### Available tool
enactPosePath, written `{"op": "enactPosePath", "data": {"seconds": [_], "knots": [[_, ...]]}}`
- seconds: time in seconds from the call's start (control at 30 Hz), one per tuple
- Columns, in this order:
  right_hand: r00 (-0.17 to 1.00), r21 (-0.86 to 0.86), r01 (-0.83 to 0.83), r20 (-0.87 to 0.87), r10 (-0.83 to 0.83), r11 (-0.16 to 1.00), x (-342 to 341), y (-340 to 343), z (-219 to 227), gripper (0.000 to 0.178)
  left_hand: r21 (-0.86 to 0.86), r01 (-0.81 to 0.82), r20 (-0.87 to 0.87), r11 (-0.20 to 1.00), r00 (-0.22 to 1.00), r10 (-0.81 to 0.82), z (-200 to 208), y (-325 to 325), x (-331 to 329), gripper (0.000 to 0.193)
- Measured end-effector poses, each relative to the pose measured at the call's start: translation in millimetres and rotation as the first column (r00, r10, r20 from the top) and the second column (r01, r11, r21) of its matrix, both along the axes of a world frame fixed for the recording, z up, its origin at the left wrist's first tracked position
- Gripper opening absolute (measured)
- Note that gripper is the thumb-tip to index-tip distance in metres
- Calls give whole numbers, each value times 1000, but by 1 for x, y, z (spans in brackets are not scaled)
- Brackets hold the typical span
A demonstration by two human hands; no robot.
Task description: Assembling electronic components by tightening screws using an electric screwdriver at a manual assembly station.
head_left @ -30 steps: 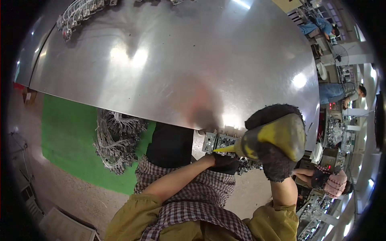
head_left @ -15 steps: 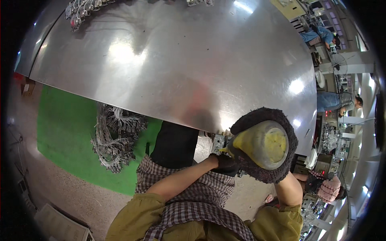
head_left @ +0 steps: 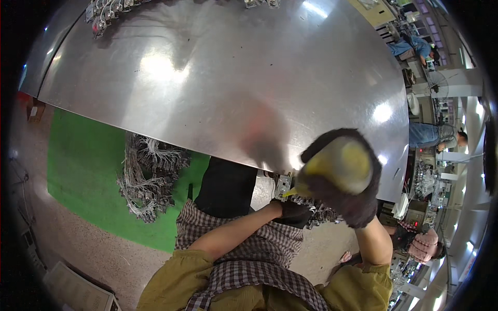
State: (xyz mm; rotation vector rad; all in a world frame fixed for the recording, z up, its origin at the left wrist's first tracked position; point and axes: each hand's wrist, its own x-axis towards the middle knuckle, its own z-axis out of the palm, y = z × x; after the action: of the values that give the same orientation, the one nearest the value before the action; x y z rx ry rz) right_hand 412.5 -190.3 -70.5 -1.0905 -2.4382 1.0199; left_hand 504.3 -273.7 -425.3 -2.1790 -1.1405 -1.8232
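We log a cloudy yellow bottle [head_left: 340, 163] with pointed nozzle [head_left: 290, 192], clamped in our right hand [head_left: 355, 203]; left hand [head_left: 293, 209]: we cannot tell its grip.

A bottle [head_left: 340, 165] is sitting in the right hand [head_left: 357, 207]. Well left of it, wired parts [head_left: 150, 181] are lying on a mat [head_left: 85, 160].

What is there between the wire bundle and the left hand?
In the head view, mainly green mat and black cloth lie between the wire bundle and the left hand.
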Motion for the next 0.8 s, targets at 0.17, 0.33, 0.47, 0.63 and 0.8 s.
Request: {"op": "enactPosePath", "data": {"seconds": [0.17, 0.33, 0.47, 0.63, 0.8], "knots": [[629, -568, 284, -498, -597, 773, 56, 6, -4, 45, 266, -190, -68, 945, 974, 215, 13, 6, 8, 40], [821, -149, 395, -385, -421, 907, 95, -19, -17, 60, 332, -180, -237, 926, 934, 267, 11, 6, -2, 39], [895, -58, 334, -293, -336, 941, 76, -26, -12, 70, 394, -162, -363, 905, 877, 315, 13, 7, -4, 37], [898, 25, 364, -274, -344, 931, 55, -31, -8, 62, 475, -140, -501, 869, 768, 398, 13, 4, -8, 36], [968, 288, 247, -23, -251, 925, 65, -37, -12, 43, 552, -107, -602, 827, 635, 484, 19, 6, -6, 35]]}}
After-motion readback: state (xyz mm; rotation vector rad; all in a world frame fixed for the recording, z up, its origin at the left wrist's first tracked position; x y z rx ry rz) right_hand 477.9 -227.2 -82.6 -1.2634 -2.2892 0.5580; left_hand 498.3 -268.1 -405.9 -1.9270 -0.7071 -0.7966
